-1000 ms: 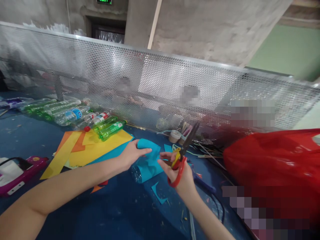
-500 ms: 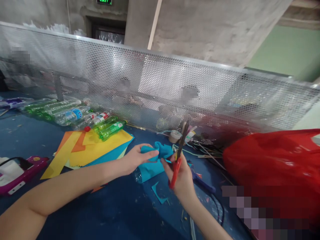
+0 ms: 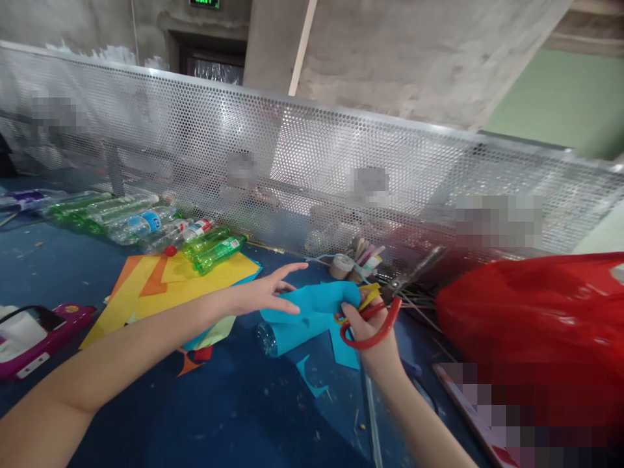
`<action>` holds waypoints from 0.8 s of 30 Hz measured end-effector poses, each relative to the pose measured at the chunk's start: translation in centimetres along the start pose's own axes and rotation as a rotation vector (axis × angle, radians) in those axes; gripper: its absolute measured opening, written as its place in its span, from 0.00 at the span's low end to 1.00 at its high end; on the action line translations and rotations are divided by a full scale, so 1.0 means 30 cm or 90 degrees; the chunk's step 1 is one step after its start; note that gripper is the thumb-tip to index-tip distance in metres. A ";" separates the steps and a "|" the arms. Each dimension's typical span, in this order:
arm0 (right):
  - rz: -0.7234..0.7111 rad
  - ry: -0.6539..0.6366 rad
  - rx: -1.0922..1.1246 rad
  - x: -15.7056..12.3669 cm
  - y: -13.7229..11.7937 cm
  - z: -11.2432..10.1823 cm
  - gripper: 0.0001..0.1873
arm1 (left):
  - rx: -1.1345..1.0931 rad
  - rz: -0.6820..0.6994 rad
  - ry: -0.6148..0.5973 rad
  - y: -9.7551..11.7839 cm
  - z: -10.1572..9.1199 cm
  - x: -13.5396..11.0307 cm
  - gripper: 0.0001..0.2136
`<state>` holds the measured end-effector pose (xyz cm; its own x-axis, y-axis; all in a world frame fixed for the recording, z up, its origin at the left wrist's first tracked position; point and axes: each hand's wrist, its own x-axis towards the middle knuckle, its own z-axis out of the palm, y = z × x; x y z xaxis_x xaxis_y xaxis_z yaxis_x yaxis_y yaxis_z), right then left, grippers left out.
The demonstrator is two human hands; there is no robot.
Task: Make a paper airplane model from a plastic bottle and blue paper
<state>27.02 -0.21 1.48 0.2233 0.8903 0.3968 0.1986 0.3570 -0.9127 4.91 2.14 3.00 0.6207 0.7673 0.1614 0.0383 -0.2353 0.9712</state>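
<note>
My left hand (image 3: 266,292) is open with fingers spread, at the left end of a curled blue sheet (image 3: 312,299). Whether it touches the sheet I cannot tell. My right hand (image 3: 373,331) is closed around red-handled scissors (image 3: 373,338), whose blades point up and to the right. Its thumb also pinches the right end of the blue sheet, beside a small yellow piece (image 3: 371,296). Beneath the sheet lies a clear plastic bottle (image 3: 266,339) wrapped in blue material (image 3: 299,335). A flat blue piece (image 3: 345,348) and a curved blue scrap (image 3: 311,377) lie on the table nearby.
Several plastic bottles (image 3: 219,253) lie in a row at the left back, beside yellow sheets (image 3: 205,286). A magenta device (image 3: 49,338) sits far left. A large red bag (image 3: 531,305) stands right. A perforated metal panel (image 3: 312,169) runs along the back of the blue table.
My left hand has opened from its grip on the blue sheet. The sheet has spread out longer. My right hand has moved right, and the scissors have swung over to the right.
</note>
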 end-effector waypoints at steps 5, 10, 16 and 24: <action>-0.012 -0.010 0.002 -0.007 -0.001 0.009 0.12 | 0.052 0.042 -0.096 0.035 -0.012 -0.014 0.38; -0.011 -0.050 -0.011 -0.005 0.001 0.003 0.10 | 0.132 0.052 -0.260 0.045 -0.027 -0.014 0.34; 0.013 -0.124 0.017 -0.011 0.018 0.011 0.17 | 0.206 0.070 -0.336 0.044 -0.044 -0.009 0.43; 0.136 -0.410 0.085 -0.004 -0.053 -0.067 0.30 | 0.226 0.079 -0.268 0.002 -0.149 0.012 0.47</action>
<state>28.60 -1.44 3.07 -0.3756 0.9205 0.1080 0.0852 0.1503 -0.9850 1.63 5.07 3.90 0.8935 0.4337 0.1164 0.1610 -0.5514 0.8186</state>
